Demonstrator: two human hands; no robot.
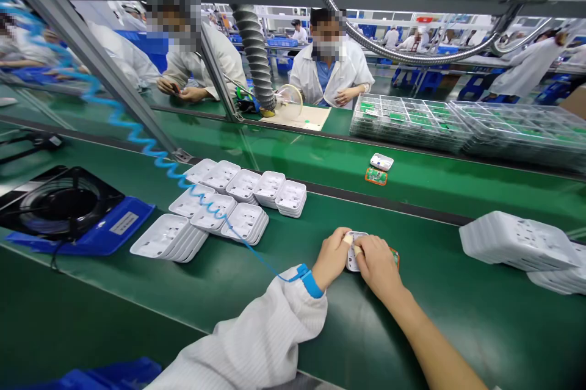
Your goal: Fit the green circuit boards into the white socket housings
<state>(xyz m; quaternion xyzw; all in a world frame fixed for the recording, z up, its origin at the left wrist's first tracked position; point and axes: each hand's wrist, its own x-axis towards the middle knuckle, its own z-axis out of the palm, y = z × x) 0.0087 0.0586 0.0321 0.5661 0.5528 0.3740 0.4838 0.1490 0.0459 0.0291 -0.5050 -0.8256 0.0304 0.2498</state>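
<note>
1. One small white plastic shell with rounded corners (351,261) sits at the near part of the green tabletop (439,298), between the two hands.
2. Both grips are closed around it: the left hand (332,259) has its left edge, the right hand (379,266) covers its right side, thumbs on the inner face.
3. Pressing or seating something inside seems the step in hand; it calls for steady, even thumb pressure. What lies under the thumbs is hidden.
4. An orange-edged green circuit board (396,257) shows beside the right hand, which mostly covers it.
5. Farther left stand stacked white plastic shells (245,222); more lean at right (517,240).
6. A coiled blue cord (160,161) from the blue wristband (311,282) crosses the left stacks and could snag them.
</note>
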